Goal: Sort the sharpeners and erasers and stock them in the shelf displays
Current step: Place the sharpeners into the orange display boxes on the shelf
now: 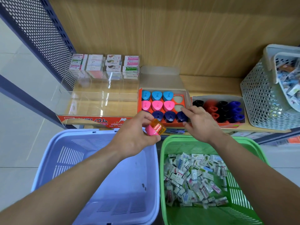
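My left hand (136, 135) grips a pink and orange sharpener (155, 127) above the gap between two baskets. My right hand (198, 121) hovers with fingers loosely spread over the front right of an orange sharpener tray (139, 101) and holds nothing. That tray holds rows of light blue, pink and dark blue sharpeners, with two bare slots (178, 103) at its right end. A second box (217, 111) to the right holds black, red and blue sharpeners. Boxed erasers (193, 179) fill the green basket (168, 159). More eraser boxes (105, 65) stand in a clear acrylic display (97, 98).
The blue basket (68, 151) under my left arm is nearly bare, with a small dark item (143, 186) inside. A grey perforated basket (263, 98) with mixed packets stands at the shelf's right end. A wooden back panel rises behind the shelf, and a dark perforated panel stands at the left.
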Demonstrator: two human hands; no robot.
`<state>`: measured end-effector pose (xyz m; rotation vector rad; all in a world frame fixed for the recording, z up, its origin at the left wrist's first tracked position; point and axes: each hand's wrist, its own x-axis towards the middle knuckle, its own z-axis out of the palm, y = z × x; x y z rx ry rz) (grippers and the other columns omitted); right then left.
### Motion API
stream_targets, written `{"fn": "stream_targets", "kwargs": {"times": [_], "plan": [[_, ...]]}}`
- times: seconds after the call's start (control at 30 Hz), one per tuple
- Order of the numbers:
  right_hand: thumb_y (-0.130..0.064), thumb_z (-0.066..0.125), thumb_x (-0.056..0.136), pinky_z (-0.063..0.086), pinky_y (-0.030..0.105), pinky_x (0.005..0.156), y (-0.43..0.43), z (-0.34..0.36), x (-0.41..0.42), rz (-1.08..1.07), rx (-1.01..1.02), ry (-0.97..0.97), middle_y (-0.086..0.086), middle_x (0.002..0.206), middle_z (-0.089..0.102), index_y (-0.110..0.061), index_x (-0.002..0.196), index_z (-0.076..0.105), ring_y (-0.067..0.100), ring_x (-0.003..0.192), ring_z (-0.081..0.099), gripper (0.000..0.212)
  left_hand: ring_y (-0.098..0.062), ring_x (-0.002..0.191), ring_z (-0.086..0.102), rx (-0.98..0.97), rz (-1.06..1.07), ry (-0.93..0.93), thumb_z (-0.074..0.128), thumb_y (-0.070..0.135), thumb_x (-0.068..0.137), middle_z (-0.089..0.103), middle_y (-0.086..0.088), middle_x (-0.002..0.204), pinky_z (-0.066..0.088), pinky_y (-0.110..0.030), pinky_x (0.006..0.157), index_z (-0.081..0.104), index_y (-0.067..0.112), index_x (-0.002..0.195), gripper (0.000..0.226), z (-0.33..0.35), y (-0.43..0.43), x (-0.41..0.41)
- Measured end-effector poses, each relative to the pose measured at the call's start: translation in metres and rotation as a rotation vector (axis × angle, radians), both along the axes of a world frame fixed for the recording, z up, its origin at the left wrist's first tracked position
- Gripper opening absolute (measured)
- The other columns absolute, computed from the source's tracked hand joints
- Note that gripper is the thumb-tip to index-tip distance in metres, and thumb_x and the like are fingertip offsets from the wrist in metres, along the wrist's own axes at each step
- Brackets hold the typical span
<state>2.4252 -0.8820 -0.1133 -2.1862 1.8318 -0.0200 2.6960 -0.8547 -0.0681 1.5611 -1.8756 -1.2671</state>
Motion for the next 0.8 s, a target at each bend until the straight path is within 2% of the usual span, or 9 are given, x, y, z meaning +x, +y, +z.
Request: {"fn": "stream_targets", "kwargs": {"times": [0.1,0.17,0.23,0.3,0.4,0.5,0.6,0.7,0.8], "plan": [[-0.022,0.056,0.1,0.043,0.031,0.101,0.005,0.023,0.005,-0.059,-0.033,-0.214,0.001,0.136,0.053,-0.017,0.142,0.056,0.021,0.124,0.052,0.043,0.01,0.084,0.06,-0.01,0.009,0.054,0.089,0.02,0.073,0.071,0.018,0.096,0.04,-0.004,0.069,0.061,0.031,0.106,0.045,0.002,-0.004,-0.011],[-0.02,0.058,0.099,0.05,0.034,0.094,0.007,0.041,0.011,-0.049,-0.076,-0.297,0.0,0.117,0.064,-0.018,0.124,0.068,0.017,0.107,0.061,0.027,0.007,0.087,0.062,-0.039,0.006,0.063,0.089,0.019,0.071,0.072,0.016,0.097,0.042,-0.008,0.073,0.065,0.035,0.107,0.045,0.002,-0.006,-0.019],[-0.021,0.062,0.098,0.054,0.037,0.085,0.011,0.058,0.021,-0.06,-0.002,-0.51,-0.002,0.099,0.072,-0.02,0.111,0.073,0.015,0.089,0.067,0.018,0.005,0.093,0.062,-0.085,0.005,0.057,0.088,0.021,0.071,0.071,0.017,0.101,0.045,-0.011,0.078,0.068,0.038,0.112,0.049,0.002,-0.008,-0.03],[-0.026,0.067,0.096,0.057,0.034,0.078,0.015,0.07,0.028,-0.071,0.126,-0.704,-0.002,0.093,0.073,-0.023,0.109,0.073,0.018,0.079,0.069,0.014,0.0,0.092,0.063,-0.132,0.002,0.059,0.088,0.023,0.071,0.07,0.015,0.106,0.049,-0.018,0.082,0.069,0.039,0.117,0.052,0.002,-0.009,-0.04],[-0.029,0.075,0.09,0.053,0.026,0.067,0.018,0.072,0.025,-0.091,0.192,-0.79,-0.001,0.096,0.07,-0.022,0.113,0.071,0.019,0.073,0.067,0.024,0.0,0.084,0.06,-0.191,0.011,0.048,0.088,0.024,0.07,0.068,0.014,0.108,0.05,-0.019,0.081,0.069,0.04,0.119,0.055,0.006,-0.009,-0.05],[-0.019,0.076,0.088,0.057,0.026,0.07,0.019,0.072,0.015,-0.155,0.269,-0.915,-0.003,0.099,0.066,-0.016,0.111,0.066,0.011,0.075,0.066,0.025,0.002,0.076,0.062,-0.2,0.036,0.056,0.089,0.023,0.068,0.069,0.021,0.102,0.047,-0.013,0.073,0.065,0.036,0.121,0.059,0.013,-0.007,-0.056],[-0.012,0.069,0.093,0.061,0.034,0.08,0.022,0.068,0.007,-0.198,0.346,-1.07,0.008,0.112,0.067,-0.012,0.116,0.065,0.017,0.096,0.068,0.024,-0.004,0.075,0.064,-0.245,0.07,0.064,0.091,0.026,0.067,0.069,0.023,0.104,0.049,-0.015,0.07,0.061,0.036,0.12,0.062,0.019,-0.007,-0.062],[-0.006,0.061,0.098,0.06,0.039,0.087,0.024,0.064,0.002,-0.216,0.39,-1.242,0.012,0.117,0.072,-0.004,0.124,0.059,0.025,0.104,0.071,0.027,-0.001,0.076,0.064,-0.25,0.115,0.112,0.091,0.027,0.068,0.069,0.022,0.103,0.048,-0.013,0.072,0.064,0.034,0.115,0.055,0.023,-0.008,-0.065],[-0.009,0.058,0.101,0.059,0.044,0.092,0.025,0.064,0.002,-0.234,0.42,-1.197,0.008,0.116,0.073,-0.009,0.128,0.058,0.026,0.102,0.072,0.027,-0.002,0.079,0.063,-0.259,0.097,0.127,0.089,0.024,0.07,0.069,0.019,0.1,0.048,-0.015,0.075,0.069,0.034,0.11,0.046,0.025,-0.011,-0.064]]}}
